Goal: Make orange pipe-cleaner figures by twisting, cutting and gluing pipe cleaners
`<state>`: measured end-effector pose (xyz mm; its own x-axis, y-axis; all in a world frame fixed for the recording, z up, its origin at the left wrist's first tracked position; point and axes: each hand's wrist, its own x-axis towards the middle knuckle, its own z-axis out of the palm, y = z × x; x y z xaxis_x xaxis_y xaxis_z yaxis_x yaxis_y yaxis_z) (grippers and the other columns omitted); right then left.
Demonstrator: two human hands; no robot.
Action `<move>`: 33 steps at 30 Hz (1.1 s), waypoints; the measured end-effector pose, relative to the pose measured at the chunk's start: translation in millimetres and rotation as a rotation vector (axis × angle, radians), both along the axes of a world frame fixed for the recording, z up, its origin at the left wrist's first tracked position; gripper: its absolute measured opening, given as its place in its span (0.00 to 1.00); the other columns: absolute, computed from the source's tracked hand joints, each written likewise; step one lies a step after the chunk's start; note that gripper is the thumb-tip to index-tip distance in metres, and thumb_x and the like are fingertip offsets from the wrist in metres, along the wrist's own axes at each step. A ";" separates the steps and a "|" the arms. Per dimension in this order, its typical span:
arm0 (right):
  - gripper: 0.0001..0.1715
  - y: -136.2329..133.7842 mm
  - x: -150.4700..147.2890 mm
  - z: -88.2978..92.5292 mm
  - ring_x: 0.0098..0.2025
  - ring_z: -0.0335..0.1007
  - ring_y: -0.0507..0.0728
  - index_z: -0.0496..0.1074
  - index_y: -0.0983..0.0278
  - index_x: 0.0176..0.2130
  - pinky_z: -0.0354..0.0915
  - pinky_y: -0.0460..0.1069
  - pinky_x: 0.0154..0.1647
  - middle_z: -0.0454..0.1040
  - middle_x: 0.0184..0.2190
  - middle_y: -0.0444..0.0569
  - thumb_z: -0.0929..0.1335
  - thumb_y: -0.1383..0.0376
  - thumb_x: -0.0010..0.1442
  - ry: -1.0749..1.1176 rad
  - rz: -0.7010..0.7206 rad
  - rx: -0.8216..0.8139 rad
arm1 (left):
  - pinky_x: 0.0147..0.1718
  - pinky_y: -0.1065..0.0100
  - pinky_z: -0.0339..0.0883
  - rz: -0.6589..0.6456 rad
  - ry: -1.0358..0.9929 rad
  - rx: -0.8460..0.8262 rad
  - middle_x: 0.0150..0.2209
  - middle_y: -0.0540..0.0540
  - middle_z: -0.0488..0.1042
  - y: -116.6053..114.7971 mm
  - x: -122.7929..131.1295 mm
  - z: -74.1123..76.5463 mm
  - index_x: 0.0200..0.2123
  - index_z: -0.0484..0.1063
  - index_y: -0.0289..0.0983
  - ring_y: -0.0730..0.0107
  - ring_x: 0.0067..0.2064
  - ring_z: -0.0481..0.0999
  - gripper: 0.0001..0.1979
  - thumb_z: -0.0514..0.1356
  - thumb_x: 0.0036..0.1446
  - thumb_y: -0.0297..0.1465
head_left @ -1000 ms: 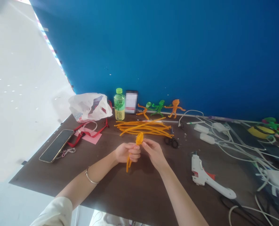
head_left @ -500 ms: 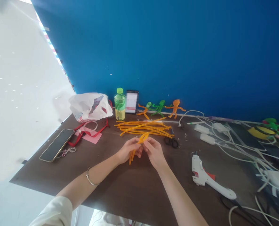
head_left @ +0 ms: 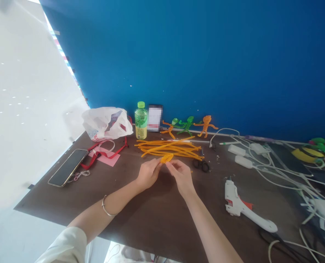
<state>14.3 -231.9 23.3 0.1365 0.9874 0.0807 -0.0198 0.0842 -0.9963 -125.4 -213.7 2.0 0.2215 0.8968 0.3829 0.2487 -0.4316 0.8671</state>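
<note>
Between both hands' grip, orange pipe-cleaner loop [head_left: 167,158].

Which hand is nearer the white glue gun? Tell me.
Right. The right hand sits left of the glue gun in view; the left hand is farther left. Both pinch the pipe cleaner.

hands [head_left: 148,173] 2 | figures [head_left: 186,124] 3 | bottle [head_left: 140,120] 1 | glue gun [head_left: 239,208] 1 | bag [head_left: 106,122] 1

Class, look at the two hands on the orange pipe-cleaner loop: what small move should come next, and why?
The left hand and right hand pinch the orange loop from either side, and nothing visible locks it shut. So the next move is probably to twist its base tight.
</note>
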 end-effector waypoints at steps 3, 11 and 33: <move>0.11 0.6 3.1 1.2 0.28 0.67 0.53 0.71 0.64 0.28 0.63 0.47 0.28 0.73 0.27 0.47 0.70 0.58 0.48 -0.065 0.008 0.031 | 0.39 0.67 0.59 0.002 0.050 0.013 0.35 0.42 0.72 -0.3 1.0 -0.4 0.41 0.71 0.39 0.65 0.36 0.68 0.13 0.50 0.57 0.34; 0.09 2.1 8.3 -0.1 0.32 0.70 0.55 0.73 0.63 0.29 0.66 0.49 0.34 0.74 0.29 0.47 0.69 0.60 0.49 -0.196 0.061 0.130 | 0.23 0.73 0.55 -0.120 -0.345 -0.357 0.19 0.53 0.58 3.1 5.3 0.3 0.32 0.68 0.34 0.78 0.21 0.58 0.17 0.51 0.55 0.43; 0.10 3.1 16.5 2.7 0.33 0.68 0.55 0.73 0.63 0.31 0.64 0.48 0.34 0.73 0.30 0.48 0.68 0.59 0.52 -0.268 0.074 0.167 | 0.24 0.72 0.53 -0.729 -0.990 -1.214 0.15 0.57 0.41 3.4 -5.6 14.5 0.27 0.66 0.34 0.79 0.16 0.50 0.12 0.47 0.59 0.31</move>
<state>30.8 -228.8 26.0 0.0170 0.9640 0.2655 0.2288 0.2548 -0.9395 -131.0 -210.3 16.5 0.7977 0.5838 -0.1510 -0.4712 0.7598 0.4480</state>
